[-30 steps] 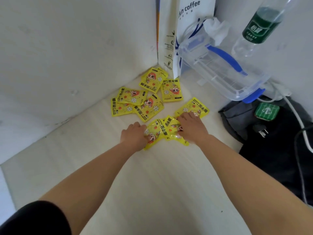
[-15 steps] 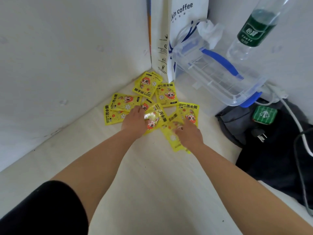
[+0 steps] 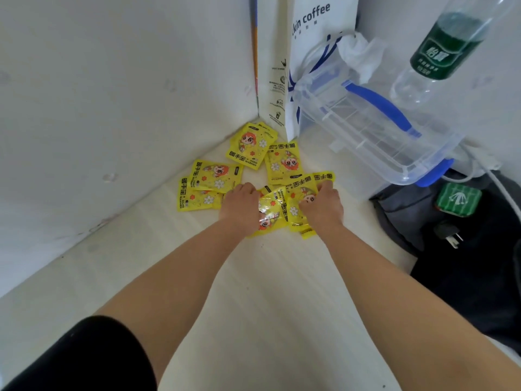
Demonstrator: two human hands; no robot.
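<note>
Pale wood-grain flooring (image 3: pixel 267 292) meets two white walls (image 3: pixel 112 94) in a corner, and my yellow foil hand-warmer packets (image 3: pixel 272 213) are spread on the floor just in front of the white paper coffee bag (image 3: pixel 315 66) that stands in that corner. My left hand (image 3: pixel 239 207) has its fingers curled down over a crinkled packet in the bunch farthest from the bag. My right hand (image 3: pixel 321 206) is curled round the edges of a few overlapping ones beside it, so the two hands nearly meet across the bunch. I judge the gathering roughly half done: this bunch is collected, but several loose packets (image 3: pixel 251 148) are not yet picked up, two at the foot of the bag and two more off to its left along the wall. Right of the bag leans a clear plastic storage box with blue handles (image 3: pixel 366 128), then a clear water bottle with a green label (image 3: pixel 439 52). A black cloth bag (image 3: pixel 465 263) lies further right of the coffee bag, on my side of the box.
</note>
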